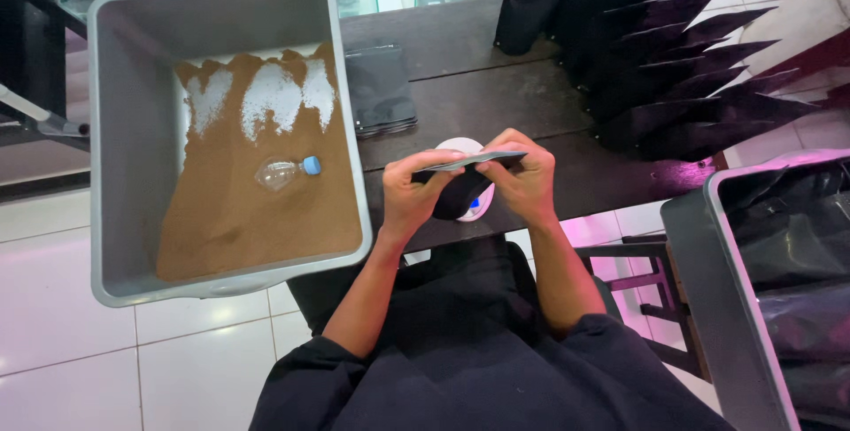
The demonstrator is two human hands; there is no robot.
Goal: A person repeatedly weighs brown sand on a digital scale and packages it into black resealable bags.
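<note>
My left hand [414, 190] and my right hand [524, 176] both grip the top edge of a black pouch [460, 190], pinching it flat between the fingers. The pouch hangs over a small white round scale [464, 148] on the dark wooden table [478, 86]. To the left stands a grey plastic tub [133, 148] holding brown powder [248, 210], with a cut clear bottle with a blue cap [285, 171] lying on the powder.
A row of upright black pouches [673, 50] fans across the table's right side. A flat stack of black pouches [379, 88] lies beside the tub. A second grey bin [753, 307] with dark bags stands at right. White floor tiles lie below.
</note>
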